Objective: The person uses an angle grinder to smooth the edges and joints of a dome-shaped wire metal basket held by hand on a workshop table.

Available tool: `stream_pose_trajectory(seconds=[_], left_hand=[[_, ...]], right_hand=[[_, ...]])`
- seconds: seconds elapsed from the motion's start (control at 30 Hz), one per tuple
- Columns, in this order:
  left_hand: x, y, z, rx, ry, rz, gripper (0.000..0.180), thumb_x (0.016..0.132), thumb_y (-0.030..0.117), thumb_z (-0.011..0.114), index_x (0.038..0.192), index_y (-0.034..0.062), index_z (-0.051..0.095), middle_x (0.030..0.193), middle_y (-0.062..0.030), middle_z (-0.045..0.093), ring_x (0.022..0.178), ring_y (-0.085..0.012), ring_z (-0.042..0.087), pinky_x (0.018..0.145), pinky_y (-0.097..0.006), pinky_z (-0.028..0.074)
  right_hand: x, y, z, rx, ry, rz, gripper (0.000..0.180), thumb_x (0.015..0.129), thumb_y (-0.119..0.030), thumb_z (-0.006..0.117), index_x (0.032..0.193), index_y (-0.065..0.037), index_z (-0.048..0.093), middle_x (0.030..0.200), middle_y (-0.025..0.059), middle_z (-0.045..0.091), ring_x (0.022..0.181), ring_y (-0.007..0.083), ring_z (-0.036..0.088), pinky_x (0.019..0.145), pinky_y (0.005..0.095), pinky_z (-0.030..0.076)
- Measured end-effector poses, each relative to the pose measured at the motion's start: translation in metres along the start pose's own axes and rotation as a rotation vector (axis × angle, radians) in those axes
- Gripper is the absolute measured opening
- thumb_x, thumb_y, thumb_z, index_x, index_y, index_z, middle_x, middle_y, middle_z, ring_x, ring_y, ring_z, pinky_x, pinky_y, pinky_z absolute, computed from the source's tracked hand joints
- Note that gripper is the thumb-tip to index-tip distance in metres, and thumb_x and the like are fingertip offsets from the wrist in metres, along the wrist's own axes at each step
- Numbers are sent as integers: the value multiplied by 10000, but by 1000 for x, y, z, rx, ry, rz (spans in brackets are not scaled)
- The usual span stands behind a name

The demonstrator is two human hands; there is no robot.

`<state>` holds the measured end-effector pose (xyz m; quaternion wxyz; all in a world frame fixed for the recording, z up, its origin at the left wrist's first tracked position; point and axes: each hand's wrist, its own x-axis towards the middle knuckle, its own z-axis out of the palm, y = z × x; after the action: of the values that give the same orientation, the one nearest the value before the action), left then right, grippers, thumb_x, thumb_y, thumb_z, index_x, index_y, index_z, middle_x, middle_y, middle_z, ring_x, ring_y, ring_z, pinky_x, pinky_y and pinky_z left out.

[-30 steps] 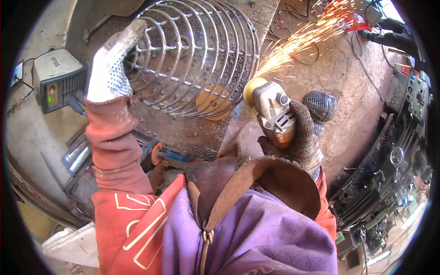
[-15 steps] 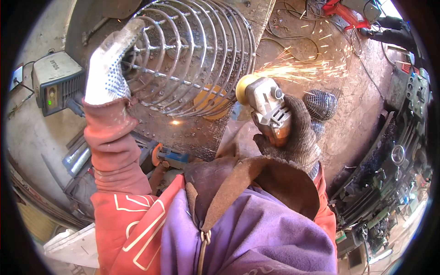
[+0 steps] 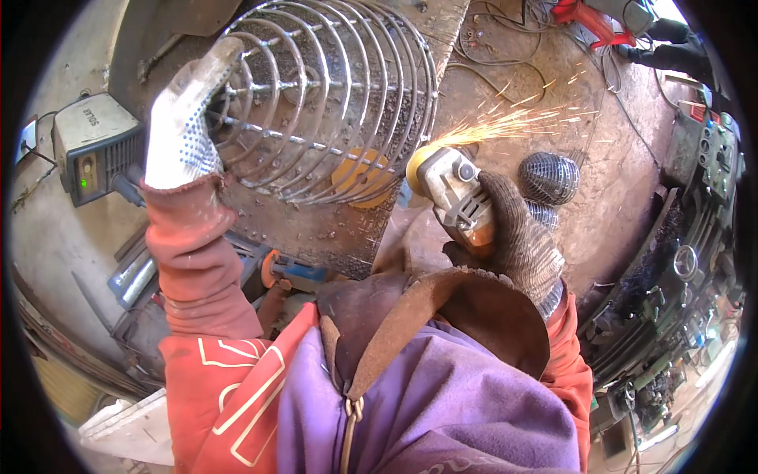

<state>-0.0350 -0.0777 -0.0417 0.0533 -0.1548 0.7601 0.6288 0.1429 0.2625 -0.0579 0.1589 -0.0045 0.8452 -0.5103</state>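
Head view: the left hand point(image 3: 183, 134) has its fingers closed on the left end of a round metal cage point(image 3: 325, 84), which sits by the counter's point(image 3: 332, 237) right edge. The right hand's point(image 3: 517, 229) fingers grip an angle grinder point(image 3: 458, 189), its yellow disc point(image 3: 414, 171) at the cage's right side, sparks point(image 3: 491, 126) streaming rightward.

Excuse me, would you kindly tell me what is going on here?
A person is grinding a round metal cage. The left hand, in a white glove, holds its left side. The right hand, in a dark glove, holds a grinder, whose yellow disc is at the cage's right edge. Sparks fly off to the right. A blue tool lies below the cage in view.
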Motion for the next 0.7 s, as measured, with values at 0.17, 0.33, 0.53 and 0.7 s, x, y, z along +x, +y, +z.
stream_pose_trajectory(seconds=[0.17, 0.33, 0.53, 0.7], left_hand=[[3, -8, -10, 83, -30, 28, 245, 949, 290, 753, 1085, 87, 765, 850, 29, 689, 705, -79, 619, 644, -261, 473], [5, -3, -10, 7, -34, -104, 279, 943, 300, 755, 1119, 83, 762, 862, 29, 695, 721, -77, 626, 645, -260, 465], [23, -20, -27, 53, -81, -18, 354, 995, 294, 679, 1253, 55, 713, 1055, -52, 731, 900, -127, 682, 798, -289, 524], [24, -18, -34, 313, 69, -165, 387, 1073, 240, 558, 1402, 51, 638, 1267, -113, 711, 1066, -157, 693, 954, -300, 540]], right_hand=[[6, -6, -4, -118, -17, 29, 619, 886, -212, 805, 1431, -80, 543, 1152, 119, 709, 1019, 253, 709, 862, 350, 566], [12, -5, -8, -199, -83, 32, 707, 806, -137, 846, 1436, -80, 529, 1193, 123, 679, 1059, 246, 682, 887, 367, 557], [1, 38, 9, -70, 158, -192, 961, 722, -107, 934, 1500, -3, 379, 1402, 174, 523, 1300, 298, 560, 1079, 427, 471], [-7, 50, 24, -45, 94, -213, 976, 707, -140, 959, 1494, -20, 394, 1405, 190, 539, 1308, 306, 566, 1088, 454, 463]])
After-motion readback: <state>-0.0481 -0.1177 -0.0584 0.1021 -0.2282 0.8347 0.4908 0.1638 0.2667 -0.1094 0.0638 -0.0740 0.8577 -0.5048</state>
